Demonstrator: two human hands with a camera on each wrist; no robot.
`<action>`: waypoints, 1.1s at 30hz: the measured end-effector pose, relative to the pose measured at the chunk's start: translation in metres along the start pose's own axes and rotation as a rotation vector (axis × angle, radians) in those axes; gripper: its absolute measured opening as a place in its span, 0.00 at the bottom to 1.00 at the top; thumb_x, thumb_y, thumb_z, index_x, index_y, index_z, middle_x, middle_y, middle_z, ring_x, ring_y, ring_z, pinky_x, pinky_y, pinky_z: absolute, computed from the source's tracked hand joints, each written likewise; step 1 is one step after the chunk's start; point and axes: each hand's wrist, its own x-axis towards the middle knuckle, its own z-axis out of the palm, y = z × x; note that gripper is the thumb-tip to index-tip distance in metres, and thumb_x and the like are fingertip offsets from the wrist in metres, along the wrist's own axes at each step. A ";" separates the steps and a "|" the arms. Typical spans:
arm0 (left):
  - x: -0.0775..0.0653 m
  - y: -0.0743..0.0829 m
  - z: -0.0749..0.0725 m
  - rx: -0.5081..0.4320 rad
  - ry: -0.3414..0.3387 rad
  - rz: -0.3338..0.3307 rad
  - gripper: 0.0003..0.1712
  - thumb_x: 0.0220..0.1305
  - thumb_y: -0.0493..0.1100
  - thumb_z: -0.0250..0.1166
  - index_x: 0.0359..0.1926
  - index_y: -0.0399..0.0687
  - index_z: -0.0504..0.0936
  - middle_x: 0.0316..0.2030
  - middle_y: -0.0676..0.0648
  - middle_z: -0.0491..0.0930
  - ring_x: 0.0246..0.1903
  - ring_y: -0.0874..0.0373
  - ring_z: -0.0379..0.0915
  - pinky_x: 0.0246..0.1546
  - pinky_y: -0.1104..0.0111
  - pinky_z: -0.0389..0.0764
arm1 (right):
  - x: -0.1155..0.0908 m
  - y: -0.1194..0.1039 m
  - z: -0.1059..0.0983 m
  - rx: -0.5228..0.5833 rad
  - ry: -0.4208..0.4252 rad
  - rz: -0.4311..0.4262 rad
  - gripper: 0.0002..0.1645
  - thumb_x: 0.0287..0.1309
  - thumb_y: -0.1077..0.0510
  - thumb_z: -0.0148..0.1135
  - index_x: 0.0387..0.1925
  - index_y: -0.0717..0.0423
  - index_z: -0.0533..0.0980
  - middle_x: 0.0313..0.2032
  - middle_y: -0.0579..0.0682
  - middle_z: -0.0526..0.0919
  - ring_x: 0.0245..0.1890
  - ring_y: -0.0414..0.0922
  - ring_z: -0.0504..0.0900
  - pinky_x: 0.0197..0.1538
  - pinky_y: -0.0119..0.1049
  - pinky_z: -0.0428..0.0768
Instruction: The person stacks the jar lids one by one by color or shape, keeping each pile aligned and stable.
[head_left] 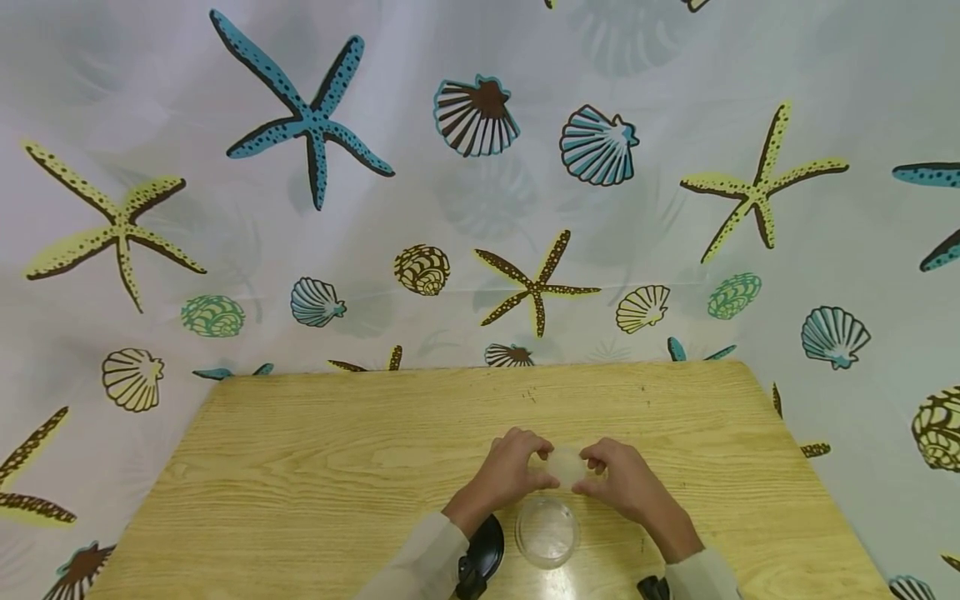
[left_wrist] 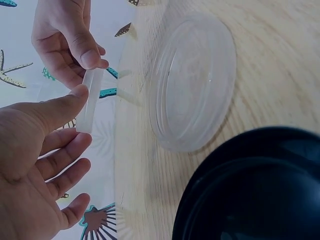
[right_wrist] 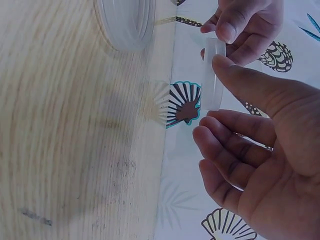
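Between my two hands is a small, translucent round lid, held up off the table. My left hand pinches its left edge between thumb and fingers, while my right hand pinches the right edge. Both wrist views show the lid nearly edge-on, its thin rim between thumb and fingertips. Just nearer to me, a larger clear round lid or shallow dish lies flat on the table.
A glossy black round object sits by my left forearm, partly covered by the sleeve in the head view. The wooden table ends against a white curtain printed with starfish and shells, which also hangs along both sides.
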 end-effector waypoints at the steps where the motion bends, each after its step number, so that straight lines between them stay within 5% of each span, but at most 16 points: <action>1: -0.001 0.000 -0.001 0.004 0.002 0.004 0.25 0.51 0.52 0.73 0.48 0.46 0.83 0.39 0.52 0.82 0.42 0.57 0.71 0.42 0.61 0.67 | 0.000 0.000 0.000 0.001 -0.002 -0.005 0.25 0.46 0.54 0.74 0.46 0.63 0.80 0.38 0.51 0.81 0.36 0.42 0.78 0.39 0.36 0.77; 33: -0.017 -0.005 -0.005 -0.002 -0.053 0.029 0.22 0.50 0.52 0.73 0.45 0.49 0.84 0.38 0.54 0.83 0.42 0.60 0.71 0.44 0.62 0.67 | -0.012 0.001 0.010 0.023 -0.041 -0.095 0.25 0.50 0.51 0.71 0.46 0.63 0.79 0.37 0.48 0.81 0.37 0.42 0.78 0.39 0.33 0.77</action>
